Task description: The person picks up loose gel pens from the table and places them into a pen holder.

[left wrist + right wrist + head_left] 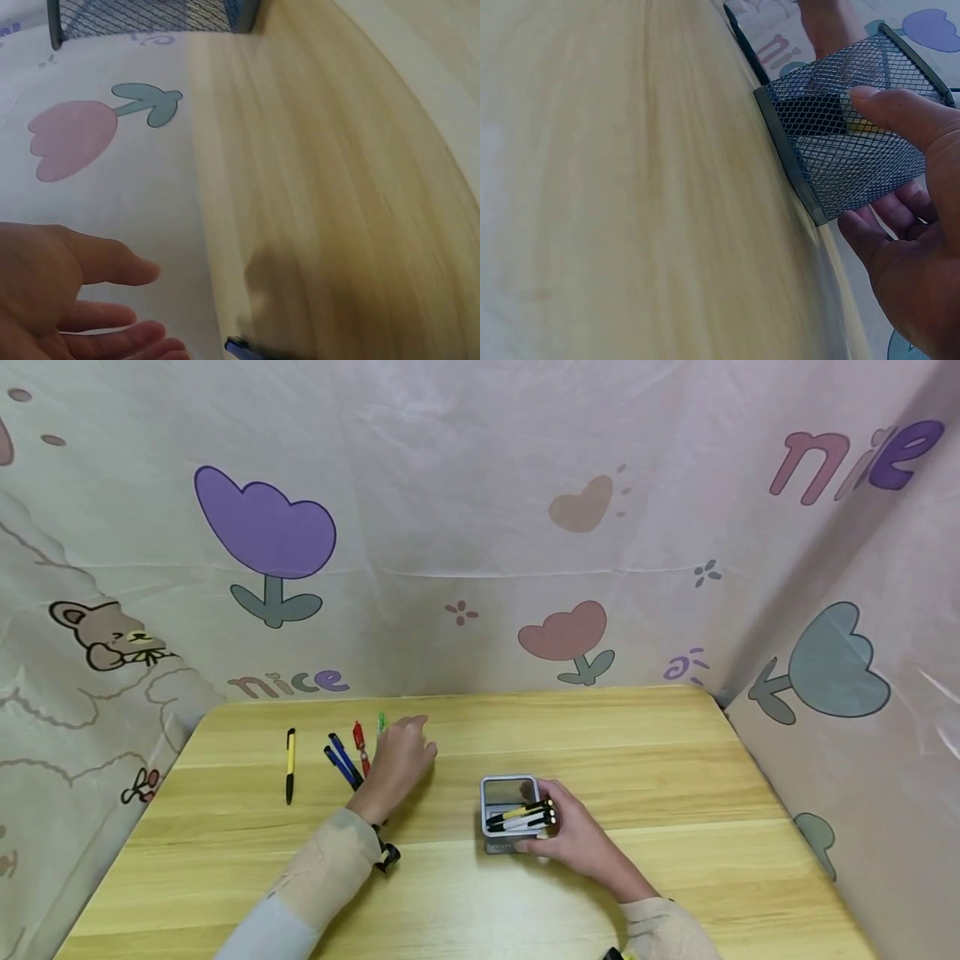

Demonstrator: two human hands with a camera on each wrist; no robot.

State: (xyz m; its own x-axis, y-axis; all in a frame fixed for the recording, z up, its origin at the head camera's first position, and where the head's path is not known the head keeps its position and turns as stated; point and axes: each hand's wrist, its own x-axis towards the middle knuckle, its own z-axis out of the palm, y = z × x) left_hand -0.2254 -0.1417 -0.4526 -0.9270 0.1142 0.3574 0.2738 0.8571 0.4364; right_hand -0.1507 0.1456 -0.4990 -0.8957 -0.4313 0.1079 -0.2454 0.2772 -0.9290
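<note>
My right hand (pixel 583 835) grips a square mesh pen holder (pixel 498 845) from its right side, thumb and fingers around it. Inside, a yellow and black pen (pixel 517 814) and white and black pens (pixel 517 825) lean against the rim. In the right wrist view the thumb presses the mesh wall (pixel 892 161). Over the table's left part reaches my left hand (pixel 399 764), its fingers loose and nothing held. Under or beside it lie blue pens (pixel 341 764), a red pen (pixel 361 743) and a green pen (pixel 381 722), partly hidden by the hand.
Farther left, a yellow and black pen (pixel 290 767) lies alone on the wooden table (pixel 675 760). A printed cloth (pixel 420 510) with flowers hangs behind the table's back edge and along both sides.
</note>
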